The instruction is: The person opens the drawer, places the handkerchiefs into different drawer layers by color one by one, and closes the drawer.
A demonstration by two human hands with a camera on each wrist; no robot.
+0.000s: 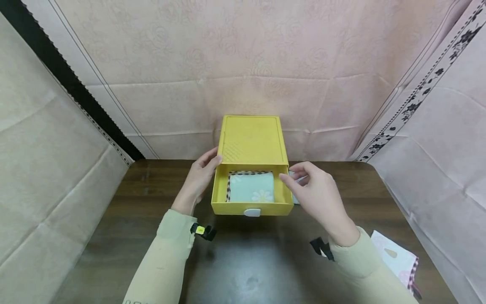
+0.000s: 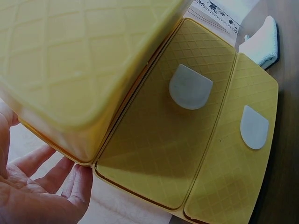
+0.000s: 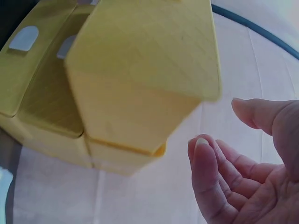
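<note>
A small yellow drawer cabinet (image 1: pixel 252 139) stands at the back of the table, its top drawer (image 1: pixel 228 208) pulled out. Inside the drawer lies a folded light-blue cloth (image 1: pixel 252 185) with a daisy and a dark checked edging. My left hand (image 1: pixel 199 175) rests against the cabinet's left side, fingers along the wall and thumb by the top edge. By the drawer's right wall, my right hand (image 1: pixel 317 194) holds nothing; the right wrist view shows its loosely bent fingers (image 3: pixel 205 172) and thumb apart, clear of the yellow wall. Two lower drawers (image 2: pixel 187 126) with white pulls are closed.
Another light-blue cloth (image 1: pixel 296 199) lies beside the cabinet, partly hidden behind the right hand. Near the right forearm is a folded white cloth (image 1: pixel 395 255) with checked edging. Pale patterned fabric (image 1: pixel 258 55) hangs behind and on both sides of the brown table (image 1: pixel 152 245).
</note>
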